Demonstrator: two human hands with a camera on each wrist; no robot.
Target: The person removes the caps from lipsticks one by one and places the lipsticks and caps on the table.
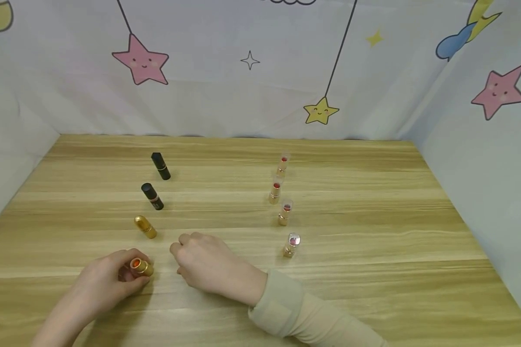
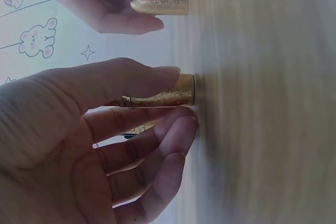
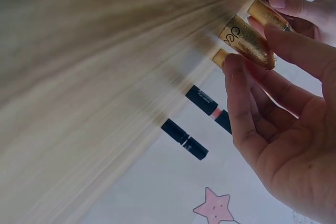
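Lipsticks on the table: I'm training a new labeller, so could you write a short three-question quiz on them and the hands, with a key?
1. Count: how many clear-capped lipsticks stand in the head view?
2. True or false: the left hand holds a black lipstick.
3. Multiple choice: what does the right hand hold? (a) a black lipstick (b) a gold cap (c) nothing

Key:
1. Four.
2. False; it holds the uncapped gold lipstick.
3. b; the right wrist view shows it between the fingers.
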